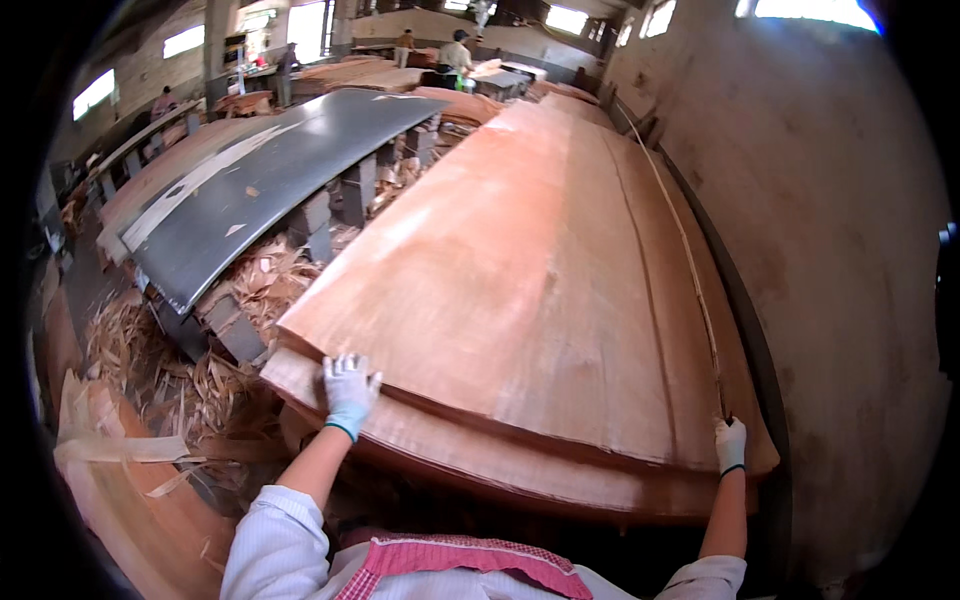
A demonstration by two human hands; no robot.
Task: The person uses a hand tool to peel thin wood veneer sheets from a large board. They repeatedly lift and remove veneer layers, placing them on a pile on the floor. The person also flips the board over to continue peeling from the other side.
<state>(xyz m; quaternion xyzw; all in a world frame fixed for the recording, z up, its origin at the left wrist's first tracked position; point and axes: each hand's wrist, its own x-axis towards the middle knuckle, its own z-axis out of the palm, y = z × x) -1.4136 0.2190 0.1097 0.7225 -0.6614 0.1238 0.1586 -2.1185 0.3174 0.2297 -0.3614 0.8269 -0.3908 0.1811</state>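
A broad stack of reddish-brown wood veneer sheets point(480, 270) stretches away in front of me, its upper sheets set back from the lower ones at the near edge. My left hand point(350, 390), in a white glove with a green cuff, lies on the near left corner of the stack, fingers spread. At the near right corner my right hand point(731, 445), gloved alike, is closed round the near end of a long thin wooden strip point(688, 240). That strip runs along the stack's right side toward the far end. The fingertips of my right hand are partly hidden.
A concrete wall point(840, 280) rises close on the right. To the left, a dark smooth panel point(290, 175) rests on blocks. Veneer scraps point(270, 275) litter the floor between. A curved veneer sheet point(135, 490) stands at lower left. Several people work farther back, one in a cap point(457, 55).
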